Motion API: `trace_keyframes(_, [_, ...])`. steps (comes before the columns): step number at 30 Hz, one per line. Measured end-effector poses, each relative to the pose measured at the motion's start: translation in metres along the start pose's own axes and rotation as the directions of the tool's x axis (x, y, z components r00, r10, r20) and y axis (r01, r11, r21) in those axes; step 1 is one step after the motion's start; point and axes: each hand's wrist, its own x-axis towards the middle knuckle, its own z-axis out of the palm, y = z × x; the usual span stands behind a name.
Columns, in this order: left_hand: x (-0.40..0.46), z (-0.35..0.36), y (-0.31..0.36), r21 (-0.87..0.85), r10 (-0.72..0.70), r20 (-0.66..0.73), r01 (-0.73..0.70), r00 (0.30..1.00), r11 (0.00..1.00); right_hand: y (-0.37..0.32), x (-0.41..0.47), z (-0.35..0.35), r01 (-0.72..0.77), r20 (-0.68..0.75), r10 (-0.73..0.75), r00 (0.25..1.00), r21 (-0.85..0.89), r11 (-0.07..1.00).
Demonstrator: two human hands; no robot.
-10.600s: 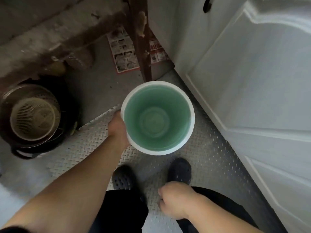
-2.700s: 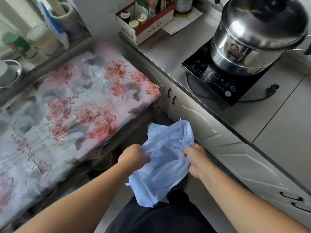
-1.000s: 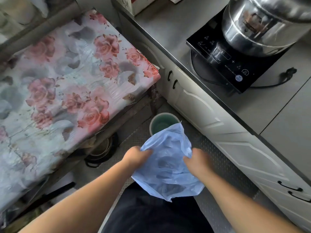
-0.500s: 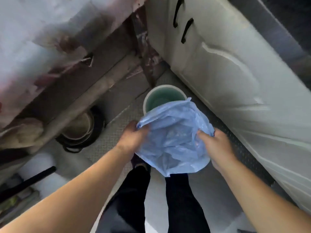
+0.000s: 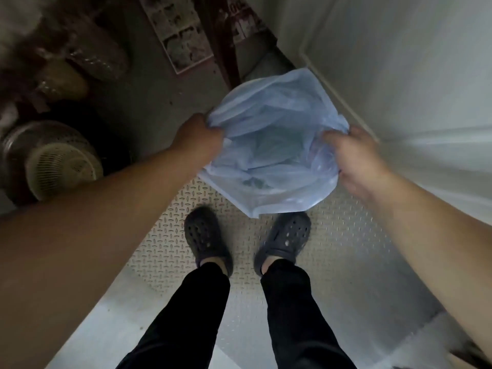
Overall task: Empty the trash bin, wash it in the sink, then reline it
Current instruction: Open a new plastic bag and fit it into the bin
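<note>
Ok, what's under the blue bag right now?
Through the blue bag a green shade shows, likely the bin's inside; the bin itself is covered. The left hand and right hand grip the bag's edges.

Two hands (image 5: 198, 137) (image 5: 356, 161), one bag (image 5: 271, 145), two clogs (image 5: 205, 235) (image 5: 287, 237)

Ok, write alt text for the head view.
Seen from above, a person's left hand and right hand grip a pale blue plastic bag, spread open low above a tread-plate floor. Dark clogs stand below, white cabinet door at right.
</note>
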Motion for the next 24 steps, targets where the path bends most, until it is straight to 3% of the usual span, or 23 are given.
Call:
trace_keyframes(3, [0.019, 0.016, -0.008, 0.053, 0.009, -0.037, -0.007, 0.999, 0.999, 0.012, 0.021, 0.004, 0.025, -0.035, -0.028, 0.999, -0.088, 0.996])
trace_keyframes(9, [0.042, 0.036, -0.014, -0.033, 0.074, -0.218, -0.084, 0.973, 0.996, 0.029, 0.053, 0.016, 0.128, -0.182, -0.207, 0.961, -0.371, 0.92])
trace_keyframes(14, [0.049, 0.041, -0.006, -0.065, 0.138, -0.39, -0.176, 0.911, 0.982, 0.03, 0.063, 0.019, 0.265, -0.298, -0.458, 0.838, -0.511, 0.818])
trace_keyframes(16, [0.05, 0.042, -0.005, -0.049, 0.183, -0.395, -0.22, 0.9, 0.974, 0.031, 0.061, 0.018, 0.303, -0.313, -0.522, 0.794, -0.541, 0.785])
trace_keyframes(19, [0.054, 0.047, -0.008, 0.035, 0.208, -0.318, -0.208, 0.925, 0.978, 0.035, 0.066, 0.018, 0.247, -0.294, -0.487, 0.822, -0.587, 0.771])
trace_keyframes(21, [0.055, 0.051, -0.012, 0.085, 0.187, -0.266, -0.17, 0.946, 0.982, 0.038, 0.068, 0.019, 0.211, -0.315, -0.423, 0.85, -0.531, 0.821])
trace_keyframes(24, [0.055, 0.048, -0.021, -0.013, 0.185, -0.242, -0.194, 0.953, 0.981, 0.038, 0.062, 0.02, 0.182, -0.356, -0.323, 0.877, -0.376, 0.909])
